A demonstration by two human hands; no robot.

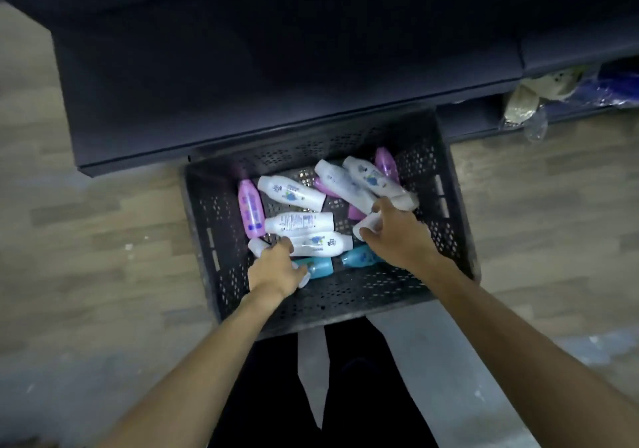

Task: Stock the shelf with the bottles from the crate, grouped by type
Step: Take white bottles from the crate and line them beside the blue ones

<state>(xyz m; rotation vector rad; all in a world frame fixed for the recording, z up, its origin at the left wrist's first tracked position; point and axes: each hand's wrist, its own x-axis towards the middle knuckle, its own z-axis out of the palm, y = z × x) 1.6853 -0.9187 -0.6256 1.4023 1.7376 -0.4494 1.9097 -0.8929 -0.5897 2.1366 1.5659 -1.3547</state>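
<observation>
A dark perforated crate (pixel 345 309) stands on the floor in front of a dark shelf (pixel 276 84) whose boards look bare. Several bottles lie loose inside: white ones (pixel 292 193), pink ones (pixel 251 209) and teal ones (pixel 359 257). My left hand (pixel 276 267) is down in the crate's near left part, with its fingers curled round a white bottle (pixel 255 246) whose ends stick out on both sides. My right hand (pixel 390 236) is in the right part and grips another white bottle (pixel 364 228) by its end.
On a low shelf at the right lie clear plastic-wrapped goods (pixel 525 101) and a blue package (pixel 615 91). Wood-pattern floor (pixel 103 222) lies on both sides of the crate. My legs in black trousers (pixel 356 378) stand just behind it.
</observation>
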